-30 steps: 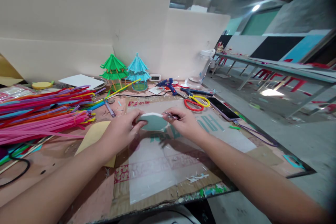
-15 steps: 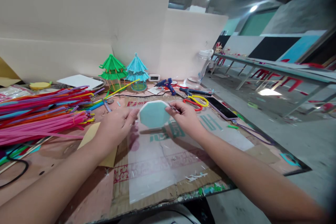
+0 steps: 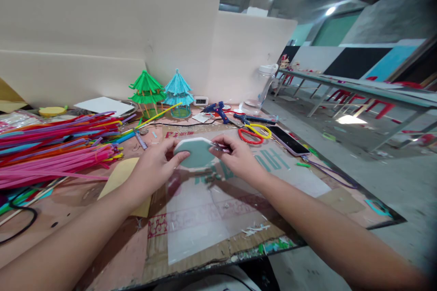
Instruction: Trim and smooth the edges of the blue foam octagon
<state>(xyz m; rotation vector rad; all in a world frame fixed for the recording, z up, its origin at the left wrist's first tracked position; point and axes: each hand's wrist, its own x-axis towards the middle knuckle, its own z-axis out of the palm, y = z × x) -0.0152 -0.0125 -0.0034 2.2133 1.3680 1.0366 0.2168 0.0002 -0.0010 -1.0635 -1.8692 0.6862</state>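
Observation:
A pale green octagonal piece with a white edge (image 3: 195, 153) is held up between my hands, tilted, above a white sheet (image 3: 205, 218) on the cardboard. My left hand (image 3: 160, 163) pinches its left side, thumb across the front face. My right hand (image 3: 235, 153) is closed at the right edge, and a small dark slender tool (image 3: 221, 148) shows between its fingers; its kind is hard to make out. The right fingertips touch the octagonal piece too.
Bundled pipe cleaners (image 3: 61, 150) lie on the left. Behind stand a green paper-roofed model (image 3: 146, 88) and a blue one (image 3: 177, 88). A glue gun (image 3: 216, 109), scissors (image 3: 254, 131), a phone (image 3: 287, 140) and a clear jug (image 3: 261, 88) are at the back right.
The octagonal piece has come slightly lower and tipped back, so its face looks flatter. My left hand has moved right, taking a fuller grip with the thumb on its face.

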